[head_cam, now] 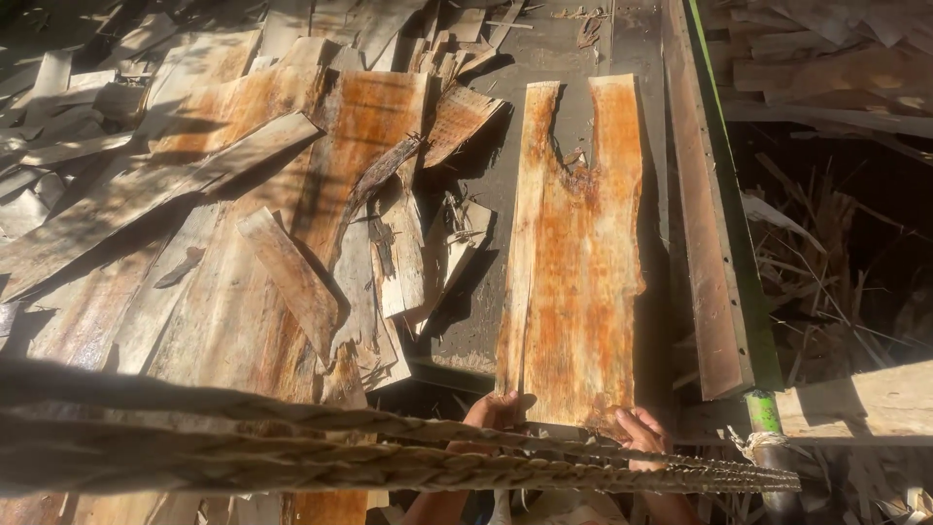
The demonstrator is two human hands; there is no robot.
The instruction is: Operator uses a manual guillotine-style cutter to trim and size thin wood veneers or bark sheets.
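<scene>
I have my left hand (496,410) and right hand (641,430) clamped on the near end of the orange veneer sheet (573,262) — feeding step, I judge. Next calls for a straight push along the green-edged rail (724,243) beside it (scrap pile (253,224) opposite).

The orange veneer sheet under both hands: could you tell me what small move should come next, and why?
Probably slide the veneer sheet straight forward. The left hand and right hand both grip its near edge, it lies flat on the grey bed, and its far end is split, so push evenly.
</scene>
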